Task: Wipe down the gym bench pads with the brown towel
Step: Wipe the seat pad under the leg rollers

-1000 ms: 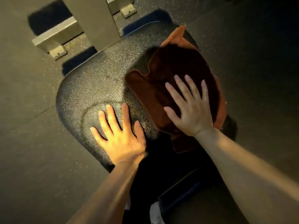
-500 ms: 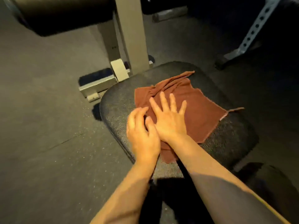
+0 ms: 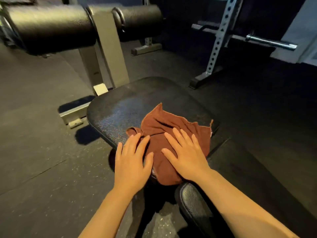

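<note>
Far left there's a pair of black roller pads (image 3: 51, 28) up on a grey post (image 3: 109, 54), not touched by anything. Moving in, the seat pad (image 3: 120, 110) has a dull wet-looking sheen on its bare far half. Left hand (image 3: 131, 162) lies flat at the pad's near edge, fingers straight and loose, not clutching anything, with the fingertips just on the towel's left fringe. The brown towel (image 3: 173, 124) sits bunched on the near right part of the seat, its near end drooping into the gap before the next pad (image 3: 193, 198). Right hand (image 3: 186, 156) is spread flat on top of it, fingers splayed, pressing rather than gripping.

Handling-wise I'd guess it's light, floppy terry that wrinkles and slides easily on that slick vinyl, so palm pressure in the middle beats pinching a corner. Gathering the loose far folds first would probably stop it rolling up. Rack upright (image 3: 221, 36) and barbell (image 3: 267, 42) sit off right.
</note>
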Demonstrator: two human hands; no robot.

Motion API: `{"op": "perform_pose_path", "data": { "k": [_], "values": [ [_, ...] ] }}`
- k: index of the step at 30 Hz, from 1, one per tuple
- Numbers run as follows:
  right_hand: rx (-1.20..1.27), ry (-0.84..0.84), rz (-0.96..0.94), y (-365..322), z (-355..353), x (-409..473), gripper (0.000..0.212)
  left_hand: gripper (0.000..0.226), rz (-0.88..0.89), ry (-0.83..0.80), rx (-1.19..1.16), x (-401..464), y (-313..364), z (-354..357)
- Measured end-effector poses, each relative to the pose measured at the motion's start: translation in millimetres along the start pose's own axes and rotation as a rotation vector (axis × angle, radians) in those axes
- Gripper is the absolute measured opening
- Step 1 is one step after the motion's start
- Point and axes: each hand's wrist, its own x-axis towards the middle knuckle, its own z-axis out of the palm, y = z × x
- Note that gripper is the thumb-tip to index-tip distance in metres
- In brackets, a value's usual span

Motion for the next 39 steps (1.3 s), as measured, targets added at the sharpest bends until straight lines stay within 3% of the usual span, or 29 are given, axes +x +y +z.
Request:
{"op": "perform_pose_path", "data": {
  "k": [4, 8, 10, 13, 17, 20, 23, 26, 29, 33, 35, 39],
  "values": [
    [0.099, 0.0, 0.044, -2.3, -1.8, -0.6, 0.089, 0.064, 0.015, -0.123, 0.106, 0.9, -0.5, 7.4],
    [0.249, 0.09, 0.08, 2.1, -17.7, 7.8, 0.06, 0.104, 0.0, -0.229, 0.129, 1.8, 2.6, -4.0],
    [0.205, 0.126, 0.124, 13.3, -28.7, 15.9, 0.047, 0.11, -0.026, -0.288, 0.24, 2.9, 14.2, -6.7],
    [0.025, -0.005, 0.144, 22.1, -43.7, 33.1, 0.055, 0.086, -0.002, -0.198, 0.279, 1.1, 28.2, -5.9],
    [0.014, 0.02, 0.177, 21.7, -45.9, 38.8, 0.031, 0.052, 0.034, -0.081, 0.124, -8.7, 36.1, 0.7],
    [0.233, 0.136, 0.275, 29.6, -50.8, 8.5, 0.019, 0.041, 0.066, -0.008, 0.003, -14.9, 38.9, -1.8],
    [0.414, 0.337, 0.322, 41.3, -81.9, -34.6, 0.014, 0.033, 0.051, -0.005, -0.324, -15.8, 56.1, -25.3],
    [0.423, 0.554, 0.275, 46.7, -122.7, -72.3, 0.017, 0.02, -0.004, -0.049, -0.619, -19.8, 90.4, -60.0],
    [0.355, 0.664, 0.28, 52.7, -150.8, -92.5, 0.018, 0.033, 0.057, -0.073, -0.596, -25.1, 117.2, -70.5],
    [0.203, 0.448, 0.392, 74.2, -123.8, -94.9, 0.026, 0.045, 0.242, -0.024, -0.117, -31.1, 112.2, -34.5],
    [0.198, 0.336, 0.391, 76.2, -82.4, -102.9, 0.037, 0.043, 0.289, 0.007, -0.039, -40.6, 98.0, -10.0],
    [0.108, 0.228, 0.06, 50.8, -2.8, -126.5, 0.045, 0.039, 0.264, 0.166, -0.085, -42.4, 62.4, 11.0]
  ]
}}
